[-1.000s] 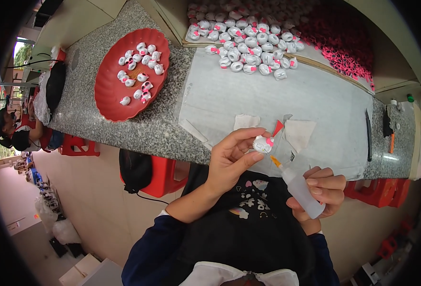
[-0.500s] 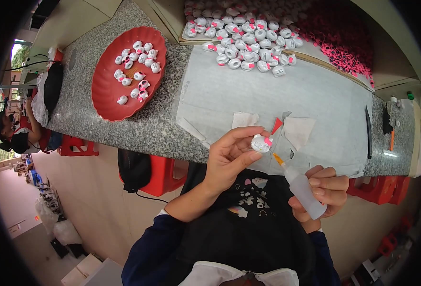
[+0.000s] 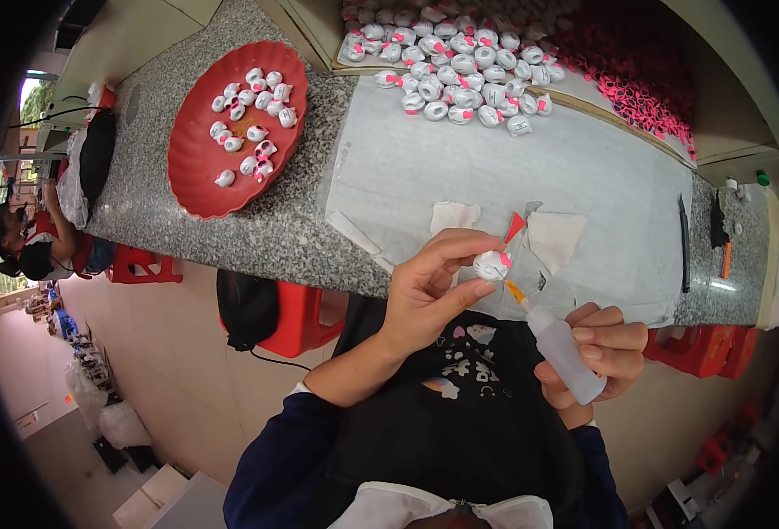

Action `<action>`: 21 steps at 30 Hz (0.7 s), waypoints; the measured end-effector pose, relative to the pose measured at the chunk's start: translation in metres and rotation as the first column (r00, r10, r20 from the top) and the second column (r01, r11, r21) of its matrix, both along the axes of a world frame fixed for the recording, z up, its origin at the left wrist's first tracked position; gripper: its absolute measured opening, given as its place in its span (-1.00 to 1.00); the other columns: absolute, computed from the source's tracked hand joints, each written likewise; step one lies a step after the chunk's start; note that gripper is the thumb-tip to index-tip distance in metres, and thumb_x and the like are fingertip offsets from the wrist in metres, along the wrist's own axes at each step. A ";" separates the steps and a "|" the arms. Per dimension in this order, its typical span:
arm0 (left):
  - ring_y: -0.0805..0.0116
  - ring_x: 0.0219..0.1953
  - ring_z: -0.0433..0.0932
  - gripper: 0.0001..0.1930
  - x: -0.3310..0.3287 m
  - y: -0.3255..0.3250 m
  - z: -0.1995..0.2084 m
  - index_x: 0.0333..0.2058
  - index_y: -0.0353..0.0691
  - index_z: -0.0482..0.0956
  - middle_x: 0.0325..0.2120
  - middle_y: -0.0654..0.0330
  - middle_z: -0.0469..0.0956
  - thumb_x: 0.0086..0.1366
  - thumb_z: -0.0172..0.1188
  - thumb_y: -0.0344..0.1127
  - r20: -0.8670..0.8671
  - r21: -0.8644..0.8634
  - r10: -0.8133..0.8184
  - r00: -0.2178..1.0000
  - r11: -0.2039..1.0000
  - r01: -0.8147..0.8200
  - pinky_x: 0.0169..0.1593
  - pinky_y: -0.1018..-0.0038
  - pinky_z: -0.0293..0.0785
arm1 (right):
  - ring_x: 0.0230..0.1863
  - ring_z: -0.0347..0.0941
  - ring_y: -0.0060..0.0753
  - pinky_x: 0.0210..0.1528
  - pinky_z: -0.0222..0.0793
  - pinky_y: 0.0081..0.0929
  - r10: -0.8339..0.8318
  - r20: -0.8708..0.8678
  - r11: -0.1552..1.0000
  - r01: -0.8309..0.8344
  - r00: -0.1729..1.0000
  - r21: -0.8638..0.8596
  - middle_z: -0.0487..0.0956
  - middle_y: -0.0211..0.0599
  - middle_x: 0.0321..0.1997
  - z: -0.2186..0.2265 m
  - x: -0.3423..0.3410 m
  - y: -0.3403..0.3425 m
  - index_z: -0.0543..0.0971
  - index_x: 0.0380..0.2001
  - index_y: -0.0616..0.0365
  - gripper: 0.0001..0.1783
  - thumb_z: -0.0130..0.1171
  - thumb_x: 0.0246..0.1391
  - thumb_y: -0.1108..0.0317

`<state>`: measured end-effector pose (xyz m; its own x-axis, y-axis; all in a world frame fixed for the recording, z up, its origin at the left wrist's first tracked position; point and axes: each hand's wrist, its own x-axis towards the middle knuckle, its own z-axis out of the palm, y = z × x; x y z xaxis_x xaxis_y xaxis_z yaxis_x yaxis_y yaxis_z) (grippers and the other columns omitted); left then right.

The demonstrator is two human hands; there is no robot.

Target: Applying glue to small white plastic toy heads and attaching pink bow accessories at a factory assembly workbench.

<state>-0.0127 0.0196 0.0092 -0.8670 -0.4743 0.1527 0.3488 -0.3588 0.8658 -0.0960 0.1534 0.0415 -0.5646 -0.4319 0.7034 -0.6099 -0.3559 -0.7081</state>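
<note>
Between the thumb and fingers of my left hand (image 3: 425,286) is a small white cat-head figure (image 3: 493,265) with a pink bow. My right hand (image 3: 603,348) grips a translucent squeeze bottle (image 3: 564,354), tilted with its orange nozzle (image 3: 515,290) pointing up and left. The nozzle's thin tip is at the lower edge of the figure; whether it touches I cannot tell. Both hands are above the near edge of a white sheet (image 3: 389,176) on the worktop. Just beyond them lie a red pointed piece (image 3: 515,227) and a white cloth scrap (image 3: 555,240).
A red scalloped dish (image 3: 197,176) with several white figures stands at the left. Many more figures (image 3: 460,79) pile up at the back, beside a heap of pink parts (image 3: 645,115). A black pen-like tool (image 3: 684,247) lies at the right. A person (image 3: 33,238) sits far left.
My left hand has turned the figure slightly and shifted it a little to the right, nearer the nozzle tip. The bottle stays nearly in place.
</note>
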 end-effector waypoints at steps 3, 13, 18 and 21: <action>0.37 -0.14 0.29 -0.65 0.000 -0.001 0.002 -0.20 -0.37 0.36 -0.21 0.09 0.31 -0.05 0.02 -0.67 0.032 -0.092 0.029 0.999 0.995 -0.026 -0.06 0.50 0.18 | -0.63 0.11 -0.57 -0.67 0.10 -0.71 0.007 -0.005 1.000 -0.007 1.000 -0.003 0.22 -0.36 -0.45 0.000 -0.002 -0.001 0.26 -0.45 0.10 -0.58 0.29 -0.36 0.33; 0.29 -0.14 0.28 -0.66 0.000 -0.001 0.003 -0.21 -0.42 0.34 -0.24 0.03 0.34 -0.05 0.04 -0.60 0.049 -0.198 0.063 0.997 0.979 -0.052 -0.03 0.43 0.14 | -0.62 0.13 -0.56 -0.67 0.11 -0.70 0.105 -0.032 0.994 -0.103 0.994 0.044 0.22 -0.35 -0.44 0.005 -0.003 -0.001 0.27 -0.46 0.11 -0.60 0.28 -0.34 0.32; 0.35 -0.15 0.32 -0.63 0.000 0.000 0.003 -0.15 -0.42 0.27 -0.21 0.02 0.34 -0.01 0.00 -0.62 0.052 0.034 0.002 0.999 0.999 -0.003 -0.07 0.48 0.22 | -0.61 0.14 -0.58 -0.66 0.12 -0.69 0.012 -0.007 1.000 -0.012 1.000 0.029 0.21 -0.36 -0.44 0.003 -0.002 -0.002 0.27 -0.46 0.11 -0.61 0.26 -0.32 0.30; 0.38 -0.18 0.36 -0.61 -0.001 -0.001 0.005 -0.13 -0.42 0.25 -0.20 0.02 0.35 0.00 -0.01 -0.62 0.073 0.094 -0.032 0.997 0.995 0.025 -0.09 0.50 0.25 | -0.60 0.14 -0.58 -0.65 0.13 -0.69 -0.041 0.060 0.998 0.044 0.997 -0.036 0.21 -0.36 -0.44 0.001 0.000 -0.001 0.27 -0.46 0.12 -0.61 0.26 -0.31 0.29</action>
<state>-0.0134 0.0189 0.0147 -0.8878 -0.4582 0.0439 0.2734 -0.4482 0.8511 -0.0965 0.1520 0.0427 -0.6228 -0.3808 0.6835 -0.5827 -0.3573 -0.7300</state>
